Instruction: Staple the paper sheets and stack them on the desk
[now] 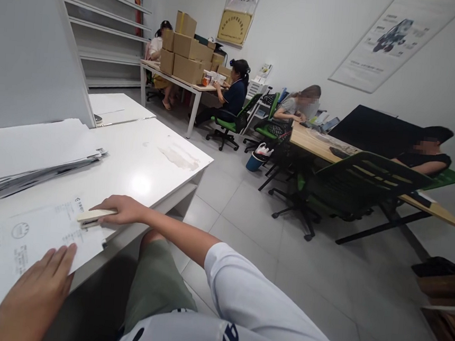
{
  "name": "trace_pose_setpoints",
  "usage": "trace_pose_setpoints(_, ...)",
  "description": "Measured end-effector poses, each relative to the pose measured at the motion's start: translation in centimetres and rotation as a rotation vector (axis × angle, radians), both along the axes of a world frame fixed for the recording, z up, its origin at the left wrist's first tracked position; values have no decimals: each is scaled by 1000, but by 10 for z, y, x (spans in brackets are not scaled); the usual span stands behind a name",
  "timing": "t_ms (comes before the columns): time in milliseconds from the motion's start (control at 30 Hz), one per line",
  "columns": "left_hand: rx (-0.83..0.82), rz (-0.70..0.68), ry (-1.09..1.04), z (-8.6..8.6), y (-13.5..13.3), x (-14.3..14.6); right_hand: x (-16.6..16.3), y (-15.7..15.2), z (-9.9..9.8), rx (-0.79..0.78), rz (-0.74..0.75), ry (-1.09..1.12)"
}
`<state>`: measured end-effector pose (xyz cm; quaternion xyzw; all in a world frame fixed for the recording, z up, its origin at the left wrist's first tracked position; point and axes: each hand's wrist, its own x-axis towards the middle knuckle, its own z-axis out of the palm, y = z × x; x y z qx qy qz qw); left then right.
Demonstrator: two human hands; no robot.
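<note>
My right hand point(122, 209) is wrapped round a cream-coloured stapler point(95, 215), whose front end sits at the edge of the printed sheets point(42, 231). Those white sheets carry text blocks, a round stamp and small logos. Across their near edge lies my left hand point(42, 287), its fingers stretched out flat on the paper. My left thumb is mostly hidden under the hand. Whether the stapler's jaws are pressed together on the paper I cannot tell.
A thick stack of papers point(33, 153) lies farther back on the white desk point(134, 146), beside a grey partition point(27, 41). Across the room, several people sit at tables. Cardboard boxes point(188, 47), green office chairs point(370, 183) and a blue bin point(255, 161) stand there.
</note>
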<state>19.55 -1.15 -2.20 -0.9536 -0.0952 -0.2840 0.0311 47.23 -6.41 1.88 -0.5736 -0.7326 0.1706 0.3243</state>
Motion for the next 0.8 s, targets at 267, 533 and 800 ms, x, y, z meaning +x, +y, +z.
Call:
trace_pose_setpoints(267,146,28,32,2,-2,34,1,-1,-4,51,47,35)
trace_pose_setpoints(533,-26,227,-3,-7,-28,31,-6,-13,-12,105,-275,105)
trace_pose_setpoints(800,-103,367,-42,0,-39,38,-17,-20,-15,62,-727,68)
